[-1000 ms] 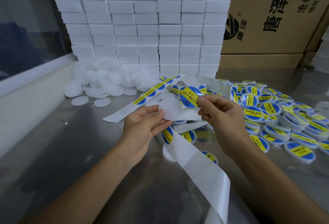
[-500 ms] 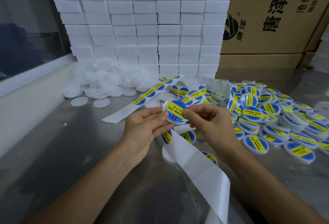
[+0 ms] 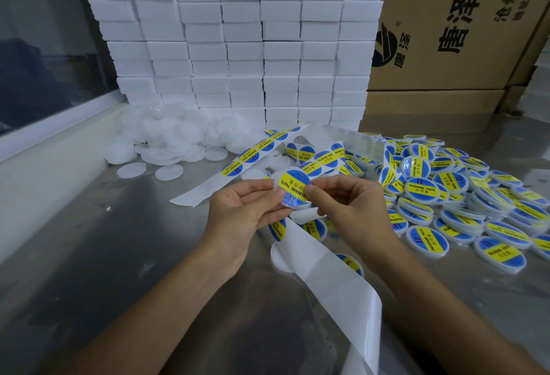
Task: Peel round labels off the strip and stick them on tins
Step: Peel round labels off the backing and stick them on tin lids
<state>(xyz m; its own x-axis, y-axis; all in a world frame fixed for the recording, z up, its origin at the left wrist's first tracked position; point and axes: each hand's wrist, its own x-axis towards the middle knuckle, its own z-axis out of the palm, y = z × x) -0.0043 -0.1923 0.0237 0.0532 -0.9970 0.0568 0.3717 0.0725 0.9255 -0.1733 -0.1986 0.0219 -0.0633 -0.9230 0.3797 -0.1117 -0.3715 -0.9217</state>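
Above steel table [image 3: 125,255], left hand [image 3: 238,210], right hand [image 3: 351,207], grips clamped on round glossy-labelled tin [image 3: 293,191]

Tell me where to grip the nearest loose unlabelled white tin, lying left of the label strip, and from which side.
Grip the plain white tin by its rim, fingertips on opposite edges, coming from above. It lies flat on the metal table, a low disc apart from its neighbours, so only the thin edge offers purchase. The left hand is probably closer, though it now shares the labelled tin with the right hand.

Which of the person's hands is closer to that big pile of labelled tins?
The right hand: the pile of labelled tins lies just beyond it to the right. The left hand is on the far side, holding the tin with it.
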